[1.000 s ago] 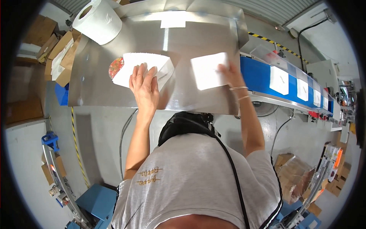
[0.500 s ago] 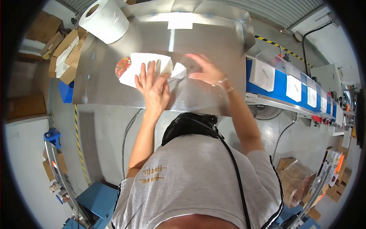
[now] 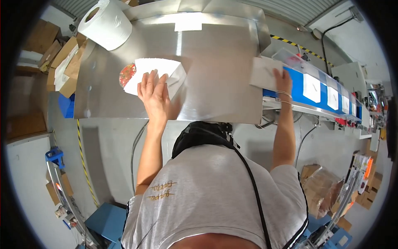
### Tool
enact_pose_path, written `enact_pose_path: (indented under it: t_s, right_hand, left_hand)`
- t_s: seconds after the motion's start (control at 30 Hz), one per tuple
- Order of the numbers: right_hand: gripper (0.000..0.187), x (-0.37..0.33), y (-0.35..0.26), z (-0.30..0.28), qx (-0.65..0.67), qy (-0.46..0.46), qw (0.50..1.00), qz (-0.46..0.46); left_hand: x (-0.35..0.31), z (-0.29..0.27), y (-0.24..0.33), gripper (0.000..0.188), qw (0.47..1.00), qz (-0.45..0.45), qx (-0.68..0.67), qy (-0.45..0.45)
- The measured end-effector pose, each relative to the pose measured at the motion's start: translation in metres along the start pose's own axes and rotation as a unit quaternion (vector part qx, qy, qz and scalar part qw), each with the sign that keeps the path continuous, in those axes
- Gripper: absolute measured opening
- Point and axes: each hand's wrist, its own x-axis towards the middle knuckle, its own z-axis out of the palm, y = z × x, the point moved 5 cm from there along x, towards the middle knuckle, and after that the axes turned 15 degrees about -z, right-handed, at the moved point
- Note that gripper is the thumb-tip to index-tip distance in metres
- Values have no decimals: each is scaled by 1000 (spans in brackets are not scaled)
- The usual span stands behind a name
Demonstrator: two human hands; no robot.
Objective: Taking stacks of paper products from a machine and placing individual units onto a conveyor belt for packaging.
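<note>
My left hand [image 3: 154, 93] lies with outstretched fingers on a small stack of flat white packets [image 3: 143, 67] on the metal table. A round disc [image 3: 127, 75] with a red and green pattern shows partly beyond the stack's left edge; the rest is covered. My right hand [image 3: 283, 82] has its fingers closed on a flat white packet [image 3: 262, 74]. That packet spans the right edge of the table and the near end of a blue conveyor belt [image 3: 295, 76].
Several white packets [image 3: 311, 88] lie in a row along the belt, beneath a clear guard [image 3: 288, 58]. A large white roll [image 3: 105, 27] stands at the table's back left corner. A white sheet [image 3: 188, 21] lies near the back edge. Cardboard boxes [image 3: 68, 62] are left of the table.
My right hand has gone from beside the stack to the belt's near end, now with a packet. The fanned packets look more gathered under my left hand. Packets on the belt have shifted rightward.
</note>
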Motion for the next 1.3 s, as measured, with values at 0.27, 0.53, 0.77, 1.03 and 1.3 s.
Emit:
enact_pose_path:
  t_s: [0.27, 0.53, 0.77, 1.03, 1.3]
  right_hand:
    - [47, -28, -151, 83, 71, -147, 899, -405]
    - [38, -68, -216, 156, 431, -399, 797, -143]
    - [29, -19, -56, 49, 104, -43, 992, -51]
    - [55, -2, -60, 26, -173, 48, 942, -283]
    - [52, -63, -244, 187, 192, -369, 823, -387]
  left_hand:
    - [-1, -4, 13, 30, 1000, 10, -24, -14]
    - [6, -4, 6, 33, 999, -32, -27, -4]
    - [6, -3, -13, 33, 1000, -17, -6, 0]
    - [5, -6, -1, 29, 1000, -9, -17, 3]
    - [7, -7, 7, 36, 999, -10, -41, -34]
